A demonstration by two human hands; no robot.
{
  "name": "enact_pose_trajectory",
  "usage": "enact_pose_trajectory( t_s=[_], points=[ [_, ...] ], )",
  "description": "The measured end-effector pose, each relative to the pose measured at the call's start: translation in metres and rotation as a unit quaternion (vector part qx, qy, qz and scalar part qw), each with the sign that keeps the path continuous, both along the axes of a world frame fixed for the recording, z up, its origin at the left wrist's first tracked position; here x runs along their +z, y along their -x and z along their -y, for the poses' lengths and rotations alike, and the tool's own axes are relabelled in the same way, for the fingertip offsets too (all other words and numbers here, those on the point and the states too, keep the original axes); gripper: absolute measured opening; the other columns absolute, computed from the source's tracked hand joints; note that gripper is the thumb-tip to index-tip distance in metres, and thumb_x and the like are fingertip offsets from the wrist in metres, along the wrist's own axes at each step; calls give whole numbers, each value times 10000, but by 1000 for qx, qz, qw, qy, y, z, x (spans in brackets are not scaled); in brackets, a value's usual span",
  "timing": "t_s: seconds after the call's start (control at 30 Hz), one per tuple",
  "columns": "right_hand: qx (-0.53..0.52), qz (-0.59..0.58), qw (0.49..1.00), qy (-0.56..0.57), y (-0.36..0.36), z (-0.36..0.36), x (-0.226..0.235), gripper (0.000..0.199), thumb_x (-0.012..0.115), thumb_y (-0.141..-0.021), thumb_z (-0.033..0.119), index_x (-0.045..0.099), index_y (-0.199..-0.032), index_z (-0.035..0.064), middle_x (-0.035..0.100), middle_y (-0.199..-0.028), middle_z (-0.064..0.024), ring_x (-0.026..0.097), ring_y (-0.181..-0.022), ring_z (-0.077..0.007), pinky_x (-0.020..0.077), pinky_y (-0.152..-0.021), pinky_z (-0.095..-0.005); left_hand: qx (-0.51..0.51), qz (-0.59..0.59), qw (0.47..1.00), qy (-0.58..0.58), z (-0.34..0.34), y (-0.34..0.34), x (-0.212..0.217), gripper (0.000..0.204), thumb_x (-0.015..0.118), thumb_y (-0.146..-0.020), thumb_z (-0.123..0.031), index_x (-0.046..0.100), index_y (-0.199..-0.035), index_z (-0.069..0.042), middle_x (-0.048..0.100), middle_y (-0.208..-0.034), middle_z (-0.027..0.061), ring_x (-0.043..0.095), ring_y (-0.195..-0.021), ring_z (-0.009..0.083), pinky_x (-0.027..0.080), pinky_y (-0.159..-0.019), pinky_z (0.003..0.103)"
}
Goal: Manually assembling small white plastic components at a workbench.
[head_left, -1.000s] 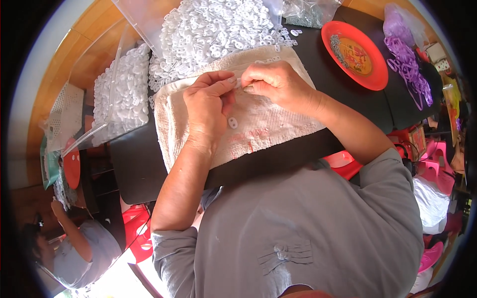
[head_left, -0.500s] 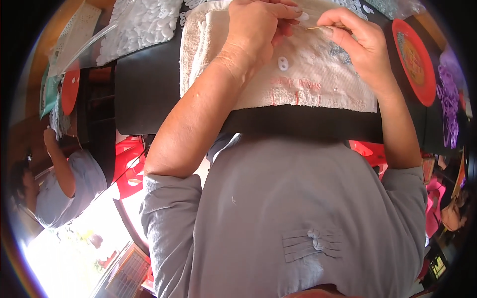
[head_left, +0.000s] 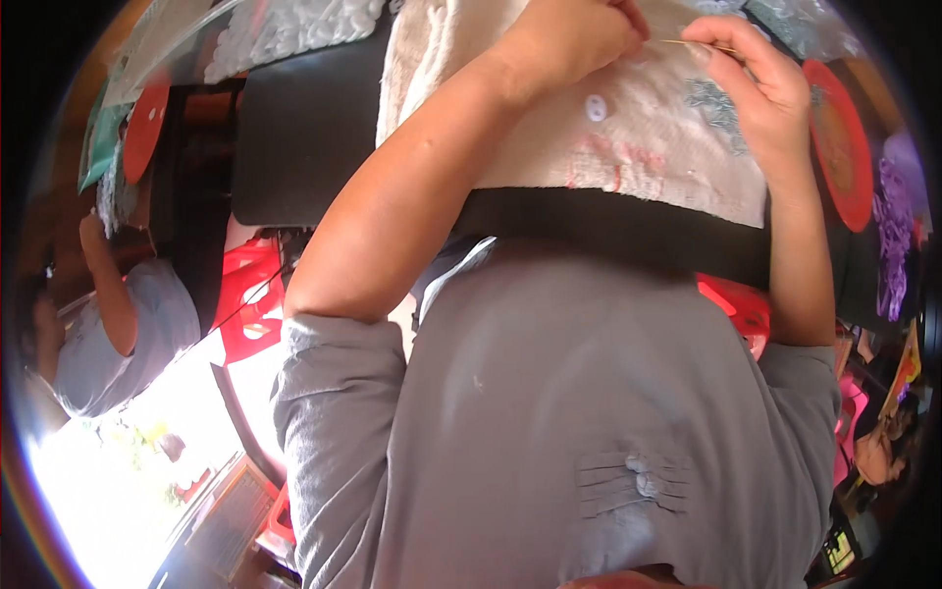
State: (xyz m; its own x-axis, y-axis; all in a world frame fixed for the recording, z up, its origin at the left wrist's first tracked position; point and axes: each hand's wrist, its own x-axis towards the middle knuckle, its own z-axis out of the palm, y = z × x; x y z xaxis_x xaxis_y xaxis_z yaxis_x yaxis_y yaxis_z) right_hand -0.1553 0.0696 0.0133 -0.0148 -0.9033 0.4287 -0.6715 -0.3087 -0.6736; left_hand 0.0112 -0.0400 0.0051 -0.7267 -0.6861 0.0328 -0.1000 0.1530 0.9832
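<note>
Here, the left hand (head_left: 577, 41) is partly cut off, grip untellable; one white piece (head_left: 596, 115) lies at its six o'clock; the right hand (head_left: 752, 67) pinches one needle (head_left: 673, 41).

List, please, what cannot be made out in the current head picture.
Head, cut off: the upper edge crops the bare left hand; whether it holds anything is unclear.
Head, hidden: fingers of the bare right hand cover part of the thin golden rod.
Head, too small: single shapes among the tiny grey pieces.
</note>
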Motion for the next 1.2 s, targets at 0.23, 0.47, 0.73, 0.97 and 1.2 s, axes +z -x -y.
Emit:
enact_pose_trajectory(
  t_s=[0.23, 0.47, 0.73, 0.97, 1.2],
  points=[
    [-83, -21, 993, 77, 0, -7, 40, 35, 653, -804, -24, 652, -833, -4, 588, -760, -45, 568, -665, -112, 436, -595, -238, -26, 74, 990, 114, 2, -3, -22, 136, 645, -717, -60, 648, -826, 22, 618, -660, 82, 554, -608, 139, 476, -607, 294],
    [-210, -58, 976, -6, 110, -41, 32, 69, 637, -823, -15, 662, -887, -7, 629, -841, -29, 579, -762, -101, 455, -715, -239, -32, 47, 988, 145, -6, 0, -20, 92, 621, -736, -13, 628, -818, 28, 608, -673, 80, 550, -626, 134, 470, -613, 284],
    [-345, -110, 926, -102, 159, -91, 1, 55, 640, -820, -16, 653, -872, -4, 621, -818, -36, 598, -772, -136, 465, -721, -274, -32, 68, 991, 114, -5, -2, -19, 82, 641, -740, 3, 630, -821, 14, 582, -691, 20, 520, -652, 89, 447, -614, 247],
    [-360, -136, 918, -101, 163, -103, -16, 61, 667, -789, 11, 650, -847, 14, 614, -850, -74, 631, -791, -206, 469, -705, -317, -11, 40, 999, 23, -4, -4, -17, 82, 660, -753, 6, 647, -833, 16, 587, -707, -9, 509, -648, 69, 426, -594, 217],
    [-425, -274, 849, -152, 172, -117, -10, 104, 681, -795, 87, 665, -895, 67, 669, -894, -88, 671, -845, -245, 494, -738, -343, -9, 50, 998, -50, -3, 0, -9, 98, 644, -751, 28, 671, -843, 13, 617, -700, 4, 512, -596, 63, 409, -538, 216]
  ],
)
